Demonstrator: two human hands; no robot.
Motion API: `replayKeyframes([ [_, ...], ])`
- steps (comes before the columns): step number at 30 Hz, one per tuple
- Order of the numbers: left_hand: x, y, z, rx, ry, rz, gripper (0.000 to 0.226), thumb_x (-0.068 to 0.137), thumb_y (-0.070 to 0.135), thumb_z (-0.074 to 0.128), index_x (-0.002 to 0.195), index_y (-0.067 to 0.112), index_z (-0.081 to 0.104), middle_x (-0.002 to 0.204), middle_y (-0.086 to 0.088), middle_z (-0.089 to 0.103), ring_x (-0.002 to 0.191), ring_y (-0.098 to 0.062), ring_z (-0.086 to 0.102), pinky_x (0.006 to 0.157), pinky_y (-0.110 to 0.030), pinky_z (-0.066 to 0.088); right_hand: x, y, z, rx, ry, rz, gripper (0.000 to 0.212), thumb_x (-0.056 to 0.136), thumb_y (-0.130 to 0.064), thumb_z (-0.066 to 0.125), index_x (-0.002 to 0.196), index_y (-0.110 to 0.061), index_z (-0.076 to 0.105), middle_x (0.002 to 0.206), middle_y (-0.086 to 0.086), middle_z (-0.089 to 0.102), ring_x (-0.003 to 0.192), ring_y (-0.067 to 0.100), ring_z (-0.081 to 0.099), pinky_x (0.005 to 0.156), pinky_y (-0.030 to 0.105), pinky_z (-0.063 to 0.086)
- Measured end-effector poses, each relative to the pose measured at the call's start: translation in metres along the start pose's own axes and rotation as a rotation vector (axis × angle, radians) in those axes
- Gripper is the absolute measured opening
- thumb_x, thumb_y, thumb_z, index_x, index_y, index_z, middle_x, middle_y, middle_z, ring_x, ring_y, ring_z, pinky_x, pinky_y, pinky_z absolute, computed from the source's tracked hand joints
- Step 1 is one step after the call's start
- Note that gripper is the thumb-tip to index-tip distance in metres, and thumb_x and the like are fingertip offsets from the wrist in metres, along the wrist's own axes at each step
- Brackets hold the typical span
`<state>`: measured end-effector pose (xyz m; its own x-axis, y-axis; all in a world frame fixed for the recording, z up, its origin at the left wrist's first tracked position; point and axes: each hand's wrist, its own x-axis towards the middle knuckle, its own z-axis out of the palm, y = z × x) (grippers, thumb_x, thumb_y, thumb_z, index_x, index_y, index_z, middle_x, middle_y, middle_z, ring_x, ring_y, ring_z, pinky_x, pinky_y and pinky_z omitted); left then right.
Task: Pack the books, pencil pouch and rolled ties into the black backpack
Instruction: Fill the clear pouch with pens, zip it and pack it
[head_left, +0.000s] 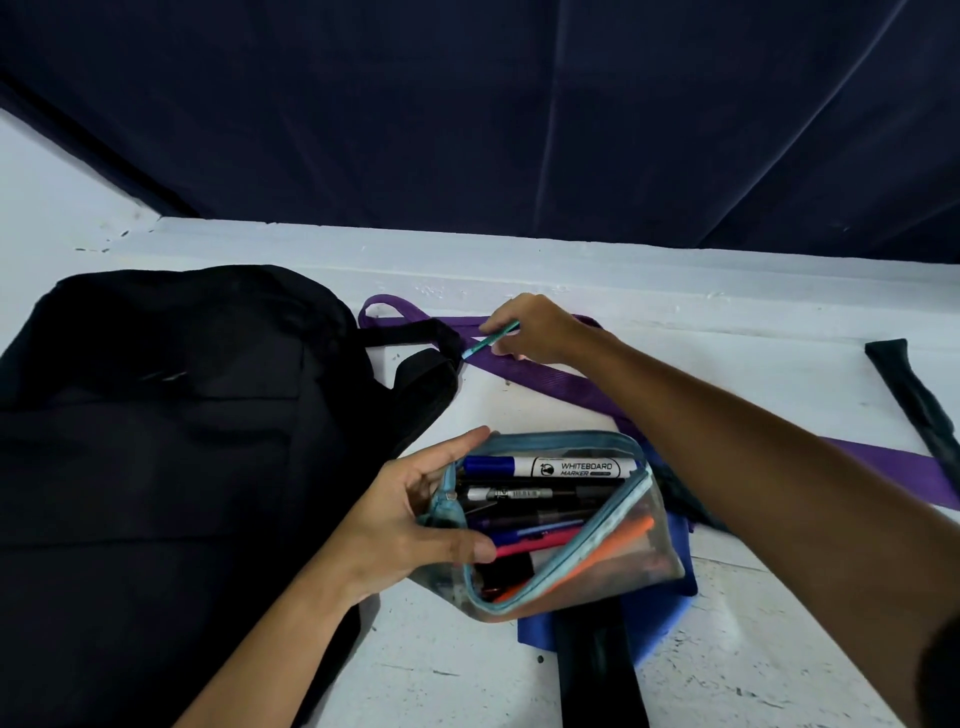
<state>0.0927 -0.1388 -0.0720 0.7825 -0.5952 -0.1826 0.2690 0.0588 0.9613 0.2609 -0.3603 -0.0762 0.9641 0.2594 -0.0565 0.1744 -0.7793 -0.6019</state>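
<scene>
The black backpack (156, 441) lies flat at the left of the white table (727, 322). My left hand (415, 519) grips the left end of a clear pencil pouch (613, 566) with teal zipper trim; its mouth gapes open, showing markers and pens. Beyond it my right hand (535, 327) pinches a teal pen (491, 340) over an unrolled purple tie (561, 382). A blue tie (670, 618) and a black tie (597, 675) lie under the pouch. No books show.
Another black tie (919, 410) lies unrolled at the right edge of the table. A dark blue curtain (519, 104) hangs behind the table. The backpack's strap (421, 332) crosses the purple tie's looped end.
</scene>
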Motion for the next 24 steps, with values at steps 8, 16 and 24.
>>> replayKeyframes([
  [8,0.002,-0.002,-0.002,0.031,0.021,-0.006,0.107,0.05,0.026,0.095,0.142,0.011,0.043,0.131,-0.011,0.062,0.122,-0.032,0.059,0.096,-0.044,0.053,-0.004,-0.003,-0.002,-0.341,-0.031,-0.021,0.02,0.086,-0.019,0.071,0.105,-0.018,0.074,0.107,0.003,0.069,0.096,0.022,0.062,0.073,0.026,0.037],
  [16,0.001,-0.003,-0.001,0.038,0.031,-0.002,0.105,0.049,0.027,0.095,0.141,0.013,0.044,0.131,-0.006,0.063,0.122,-0.027,0.059,0.093,-0.036,0.054,-0.065,-0.037,-0.056,-0.438,0.094,0.011,0.006,0.087,-0.02,0.066,0.092,-0.02,0.069,0.094,0.0,0.065,0.089,0.022,0.059,0.074,0.028,0.039],
  [24,0.001,-0.003,0.0,0.046,0.033,-0.006,0.114,0.045,0.031,0.097,0.142,0.011,0.042,0.129,-0.007,0.065,0.12,-0.027,0.061,0.096,-0.035,0.052,-0.128,-0.077,-0.067,0.551,-0.202,-0.024,0.003,0.089,-0.004,0.065,0.087,-0.005,0.067,0.054,-0.005,0.061,0.044,0.006,0.049,0.041,0.018,0.03],
])
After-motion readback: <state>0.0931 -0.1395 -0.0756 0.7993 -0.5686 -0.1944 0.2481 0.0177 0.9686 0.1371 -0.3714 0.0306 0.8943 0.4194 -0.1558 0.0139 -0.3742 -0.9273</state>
